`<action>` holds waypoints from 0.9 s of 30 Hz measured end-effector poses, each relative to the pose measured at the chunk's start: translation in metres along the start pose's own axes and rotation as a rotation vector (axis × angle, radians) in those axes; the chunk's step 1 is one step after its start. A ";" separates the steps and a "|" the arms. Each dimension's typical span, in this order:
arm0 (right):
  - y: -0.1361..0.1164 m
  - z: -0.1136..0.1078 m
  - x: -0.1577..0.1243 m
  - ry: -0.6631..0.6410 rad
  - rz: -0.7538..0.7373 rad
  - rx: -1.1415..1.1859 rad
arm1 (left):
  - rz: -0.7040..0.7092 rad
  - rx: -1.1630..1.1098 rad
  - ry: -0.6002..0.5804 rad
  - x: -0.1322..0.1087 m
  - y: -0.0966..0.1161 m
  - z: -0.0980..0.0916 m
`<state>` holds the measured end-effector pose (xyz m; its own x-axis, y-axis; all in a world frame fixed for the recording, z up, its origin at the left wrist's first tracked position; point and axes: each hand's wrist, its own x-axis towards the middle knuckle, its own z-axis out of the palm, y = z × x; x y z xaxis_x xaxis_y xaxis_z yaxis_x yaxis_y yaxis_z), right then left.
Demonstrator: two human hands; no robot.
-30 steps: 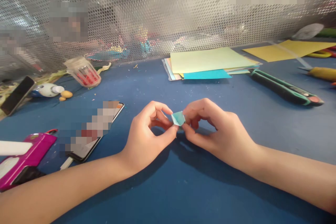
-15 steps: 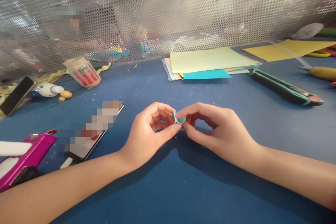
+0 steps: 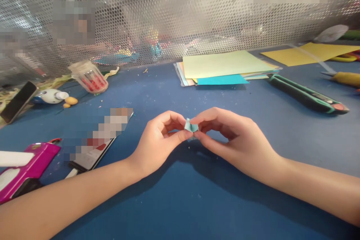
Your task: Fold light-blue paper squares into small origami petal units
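Between my two hands is a small folded piece of light blue paper (image 3: 191, 126), with its folded walls standing up. My left hand (image 3: 159, 142) pinches its left side between thumb and fingers. On the other side, the thumb and index finger of my right hand (image 3: 229, 131) grip the paper's right edge. Both hands hover low over the blue table (image 3: 180, 202). My fingers hide part of the paper's underside.
Behind stands a perforated metal screen (image 3: 174, 15). Stacked coloured paper (image 3: 222, 63) lies before it, with a green-black utility knife (image 3: 308, 93) and a yellow sheet (image 3: 306, 54) on the right. To the left are a phone (image 3: 95, 150), a magenta tool (image 3: 33, 165) and a plastic cup (image 3: 88, 77).
The folded paper has turned a little, so more of its inside shows. My right hand has shifted slightly up, and the fingers of both hands have adjusted around the paper.
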<state>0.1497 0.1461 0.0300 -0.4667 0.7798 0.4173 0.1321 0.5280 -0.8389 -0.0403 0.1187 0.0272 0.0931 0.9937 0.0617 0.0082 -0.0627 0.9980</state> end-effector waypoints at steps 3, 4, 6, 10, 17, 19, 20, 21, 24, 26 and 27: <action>-0.002 0.000 0.000 0.013 0.039 0.001 | 0.030 0.003 -0.017 -0.001 0.004 0.001; -0.002 0.000 0.000 0.014 0.056 0.012 | 0.038 0.005 -0.017 -0.001 0.005 0.002; -0.003 0.001 0.000 0.018 0.086 0.036 | 0.041 0.004 -0.015 -0.003 0.007 0.003; -0.003 0.001 0.001 0.021 0.133 0.068 | 0.061 -0.030 -0.038 -0.003 0.006 0.004; 0.000 -0.002 0.007 0.021 0.214 0.210 | 0.169 0.126 -0.021 -0.002 -0.003 0.000; 0.001 -0.002 0.008 0.035 0.234 0.250 | 0.200 0.157 0.025 -0.003 -0.004 0.001; 0.001 -0.002 0.008 0.048 0.236 0.259 | 0.214 0.165 0.042 -0.004 -0.003 0.001; 0.001 -0.002 0.007 0.063 0.230 0.260 | 0.222 0.164 0.052 -0.004 -0.003 0.002; 0.000 0.000 0.006 0.097 0.190 0.236 | 0.204 0.106 0.059 -0.005 -0.001 0.002; 0.000 0.001 0.004 0.080 0.157 0.217 | 0.158 0.052 0.052 -0.004 0.000 0.001; 0.000 0.001 0.004 0.063 0.139 0.212 | 0.130 0.032 0.050 -0.004 -0.001 0.001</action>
<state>0.1470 0.1485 0.0317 -0.4008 0.8628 0.3082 0.0022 0.3374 -0.9414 -0.0401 0.1150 0.0262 0.0456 0.9804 0.1916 0.0312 -0.1931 0.9807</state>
